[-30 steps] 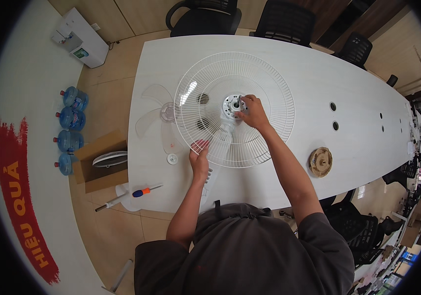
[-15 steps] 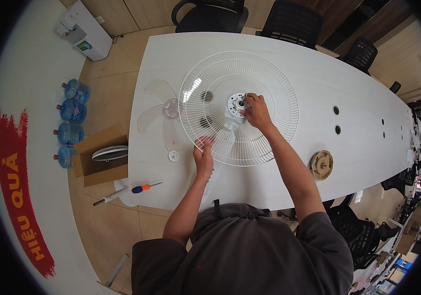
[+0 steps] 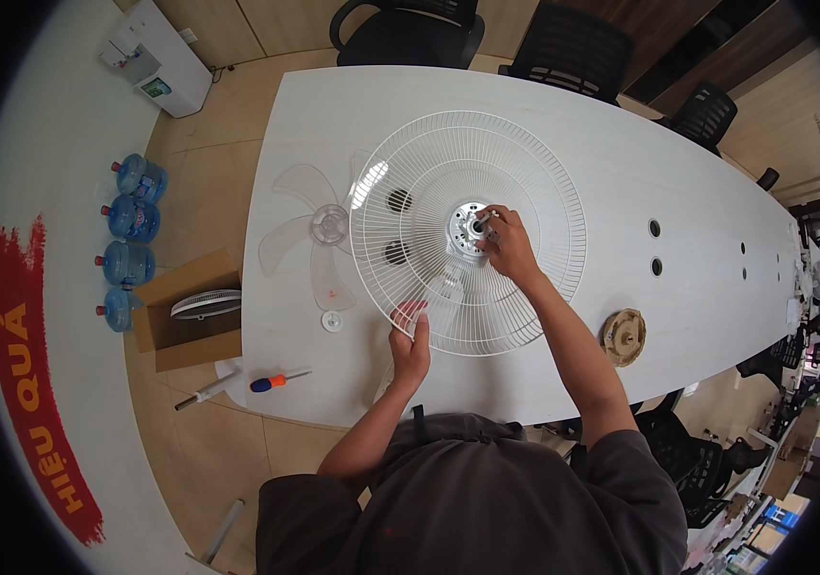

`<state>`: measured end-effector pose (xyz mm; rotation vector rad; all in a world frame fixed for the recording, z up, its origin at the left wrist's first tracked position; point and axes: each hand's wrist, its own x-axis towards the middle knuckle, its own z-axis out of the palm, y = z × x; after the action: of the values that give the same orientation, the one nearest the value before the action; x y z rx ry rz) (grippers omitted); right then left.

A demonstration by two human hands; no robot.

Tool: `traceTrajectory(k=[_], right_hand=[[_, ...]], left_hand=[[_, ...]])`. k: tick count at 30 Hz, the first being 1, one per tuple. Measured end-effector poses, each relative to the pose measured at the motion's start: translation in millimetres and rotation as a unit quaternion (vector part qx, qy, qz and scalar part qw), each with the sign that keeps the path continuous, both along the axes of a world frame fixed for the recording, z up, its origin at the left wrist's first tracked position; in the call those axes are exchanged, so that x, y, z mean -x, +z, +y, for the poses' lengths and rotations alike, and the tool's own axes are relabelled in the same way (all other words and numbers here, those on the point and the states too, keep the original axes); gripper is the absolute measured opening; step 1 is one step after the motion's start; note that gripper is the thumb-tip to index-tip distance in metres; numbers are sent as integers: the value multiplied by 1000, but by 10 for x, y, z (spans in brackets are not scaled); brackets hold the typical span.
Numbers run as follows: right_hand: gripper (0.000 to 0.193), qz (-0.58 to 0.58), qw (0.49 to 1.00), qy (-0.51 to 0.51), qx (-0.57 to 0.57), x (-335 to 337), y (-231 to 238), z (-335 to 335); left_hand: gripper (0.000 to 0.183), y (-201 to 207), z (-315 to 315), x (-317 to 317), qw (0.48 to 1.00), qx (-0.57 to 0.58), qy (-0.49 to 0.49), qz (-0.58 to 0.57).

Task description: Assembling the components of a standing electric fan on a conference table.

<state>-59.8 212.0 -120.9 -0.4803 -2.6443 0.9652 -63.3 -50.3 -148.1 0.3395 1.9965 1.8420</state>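
Observation:
A round white wire fan grille (image 3: 434, 177) stands over the table with its centre around the fan's motor hub (image 3: 466, 230). My left hand (image 3: 412, 355) is closed on the near-left rim of the grille, thumb on the wires. At the centre, my right hand (image 3: 513, 251) pinches something small and greyish beside the hub; the fingers partly cover it, so I cannot make out what it is. Through the wires a pale fan stand shows below the hub. Left of the grille lies a see-through fan blade (image 3: 328, 226), with a small white round cap (image 3: 331, 321) below it.
An orange-and-blue screwdriver (image 3: 276, 381) lies near the table's front-left edge. To the right sits a brownish round part (image 3: 624, 337). A cardboard box (image 3: 185, 350) holding another grille stands off the left side. Black office chairs (image 3: 568, 48) line the far edge.
My view has shifted slightly. The grille's near edge and my left hand have come a little toward me. My right hand stays at the hub, its fingers slightly repositioned.

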Motion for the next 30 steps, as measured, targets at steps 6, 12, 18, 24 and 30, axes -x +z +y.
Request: traceTrajectory(k=[6, 12, 18, 24, 30], right_hand=[[43, 7, 999, 3, 51, 3, 18, -12], [32, 39, 998, 14, 36, 52, 40, -23], [35, 21, 998, 16, 53, 90, 94, -48], [50, -20, 999, 14, 41, 93, 141, -65], [46, 8, 999, 18, 38, 95, 113, -63]], left_hand=[[29, 27, 45, -40, 999, -33, 32, -29], [31, 38, -4, -38, 998, -39, 21, -37], [36, 74, 68, -241, 992, -60, 38, -107], [40, 108, 85, -355, 984, -91, 20, -151], [38, 149, 57, -202, 990, -36, 15, -133]])
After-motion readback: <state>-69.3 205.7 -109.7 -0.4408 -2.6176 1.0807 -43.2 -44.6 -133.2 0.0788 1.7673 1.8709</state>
